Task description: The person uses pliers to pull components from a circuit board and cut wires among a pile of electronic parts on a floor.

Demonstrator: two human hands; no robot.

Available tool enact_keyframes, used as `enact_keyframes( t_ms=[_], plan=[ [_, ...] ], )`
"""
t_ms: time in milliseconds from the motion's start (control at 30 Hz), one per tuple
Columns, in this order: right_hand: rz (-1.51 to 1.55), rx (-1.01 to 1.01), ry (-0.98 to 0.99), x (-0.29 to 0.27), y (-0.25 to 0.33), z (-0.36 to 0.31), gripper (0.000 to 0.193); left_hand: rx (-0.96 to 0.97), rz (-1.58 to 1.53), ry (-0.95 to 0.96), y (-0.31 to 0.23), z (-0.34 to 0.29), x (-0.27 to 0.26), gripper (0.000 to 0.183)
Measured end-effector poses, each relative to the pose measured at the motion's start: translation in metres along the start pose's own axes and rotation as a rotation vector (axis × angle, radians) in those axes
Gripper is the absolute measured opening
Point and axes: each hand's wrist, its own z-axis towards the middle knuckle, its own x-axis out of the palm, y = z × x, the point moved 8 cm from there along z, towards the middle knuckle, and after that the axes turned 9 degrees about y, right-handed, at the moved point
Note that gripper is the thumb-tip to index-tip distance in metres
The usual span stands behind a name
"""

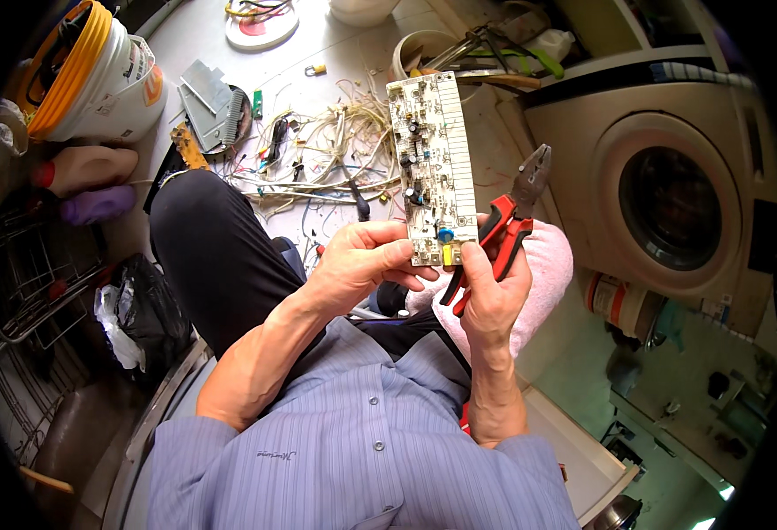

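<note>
A long pale circuit board (pixel 431 159), studded with small black and blue components, is held up in front of me above my lap. My left hand (pixel 366 261) pinches its lower left corner between thumb and fingers. At the lower right corner, my right hand (pixel 497 287) presses the board with its thumb. That same hand also carries pliers (pixel 516 203) with red and black handles, their metal jaws pointing up and away to the right. A blue part and a yellow part sit near the board's lower end. The fingers behind the board are partly hidden.
Tangled wires (pixel 340 141) cover the floor ahead, beside a grey metal piece (pixel 207 106). White buckets (pixel 115 88) stand at far left; a tool bucket (pixel 406 53) is behind the board. At right is a washing machine (pixel 671 190). A pink towel (pixel 543 274) covers my right knee.
</note>
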Motion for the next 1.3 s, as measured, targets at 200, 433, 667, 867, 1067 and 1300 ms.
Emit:
enact_keyframes(
  t_ms=[200,433,667,867,1067,1300],
  plan=[
    [-0.045,-0.015,0.021,0.000,0.000,-0.001,0.033,0.001,0.047,-0.049,-0.004,-0.002,-0.001,0.037],
    [0.019,0.004,0.033,0.000,-0.008,0.002,0.032,-0.012,0.128,-0.088,-0.011,-0.002,0.001,0.032],
    [0.195,0.074,0.088,-0.001,-0.029,0.006,0.030,-0.004,0.180,-0.116,-0.012,-0.002,0.001,0.030],
    [0.195,0.075,0.079,-0.001,-0.030,0.009,0.029,-0.040,0.205,-0.146,-0.013,-0.002,-0.002,0.028],
    [0.268,0.123,0.114,0.006,-0.033,0.007,0.023,-0.004,0.147,-0.145,-0.014,-0.004,-0.003,0.029],
    [0.298,0.158,0.142,0.013,-0.038,0.008,0.021,-0.070,0.213,-0.230,-0.014,-0.004,-0.010,0.020]
  ],
)
